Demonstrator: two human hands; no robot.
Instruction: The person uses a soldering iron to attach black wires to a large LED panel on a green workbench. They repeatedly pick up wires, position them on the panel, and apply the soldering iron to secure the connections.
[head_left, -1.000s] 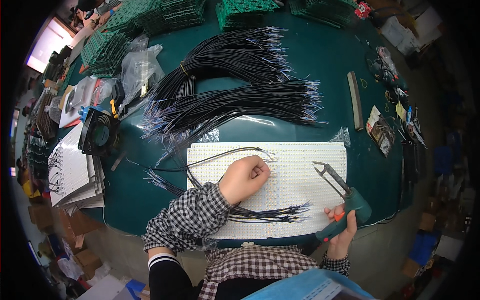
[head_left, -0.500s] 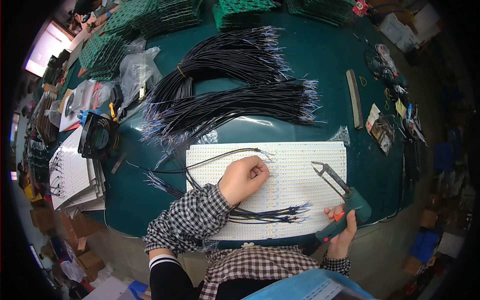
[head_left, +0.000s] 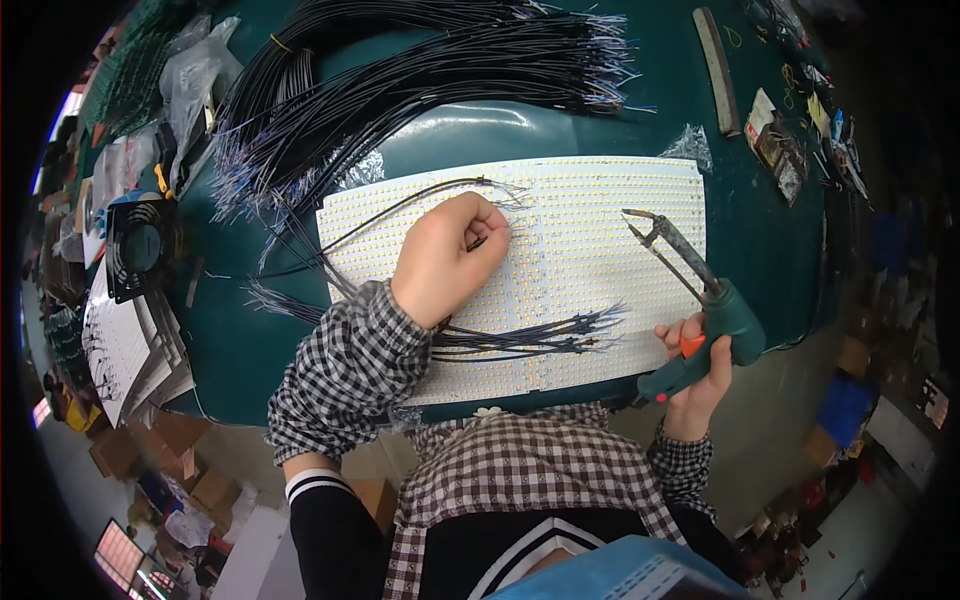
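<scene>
A white panel [head_left: 610, 270] dotted with rows of small yellowish LEDs lies on the green table in front of me. Over its middle, my left hand [head_left: 447, 257] is closed in a pinch, and a bit of black cable [head_left: 477, 243] shows between thumb and fingers. My right hand [head_left: 706, 375] grips a green soldering gun [head_left: 736, 318] with an orange trigger. Its metal tip hangs above the panel's right half, pointing up and left. Several short black cables [head_left: 525, 337] lie across the panel's near part. Another cable [head_left: 400, 205] runs along its far left, stripped wires near the middle.
Beyond the panel lies a large bundle of black cables [head_left: 440, 75] with stripped ends. At left are a black fan [head_left: 140, 250], a stack of white panels [head_left: 125, 340] and clear plastic bags [head_left: 195, 85]. A grey bar [head_left: 715, 72] and a small packet [head_left: 776, 145] lie far right.
The whole view has shifted, so the table and panel appear higher in the picture. Both hands stay close to their places over the panel. A dark cable bit now shows in my left fingers.
</scene>
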